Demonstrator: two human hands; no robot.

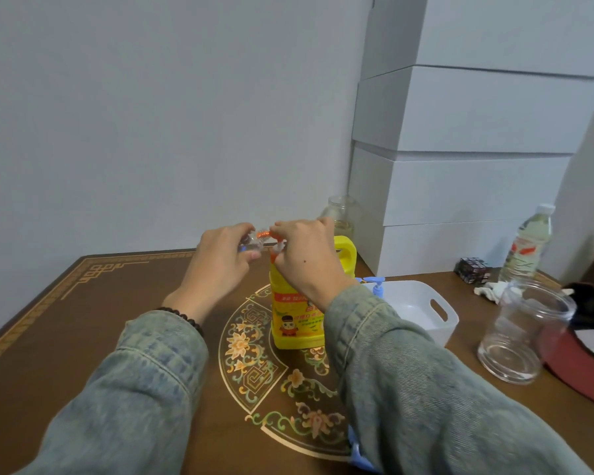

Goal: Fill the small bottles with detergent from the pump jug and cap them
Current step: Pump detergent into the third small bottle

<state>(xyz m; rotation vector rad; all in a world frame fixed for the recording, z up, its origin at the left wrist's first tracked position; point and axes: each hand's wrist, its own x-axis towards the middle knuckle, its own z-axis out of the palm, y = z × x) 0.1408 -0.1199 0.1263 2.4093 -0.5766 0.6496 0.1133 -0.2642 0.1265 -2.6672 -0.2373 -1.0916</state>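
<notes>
I have the yellow jug (297,313) standing upright mid-tabletop (117,303), on the painted medallion. My left hand (220,260) is clenched around a small clear bottle (251,243), held tilted with its mouth up against the orange spout (264,234) of the pump. My right hand (304,253) sits on top of the pump head, fingers curled over it; I read that grip as pressing down and not as lifting anything.

So I judge we are in the filling step for this bottle. How much detergent is inside it I cannot tell; the fingers cover most of it and the view is soft there.

Right of the jug is a white bin (436,323), with a blue pump cap (376,284) showing at its near corner, likely one of the small bottles' tops, though whether its bottle is filled is hidden by my sleeve. A bit of blue plastic (355,454) pokes out under my right forearm; unclear what.

Capping of the held bottle is not yet done, and I see no finished bottle set aside.
</notes>
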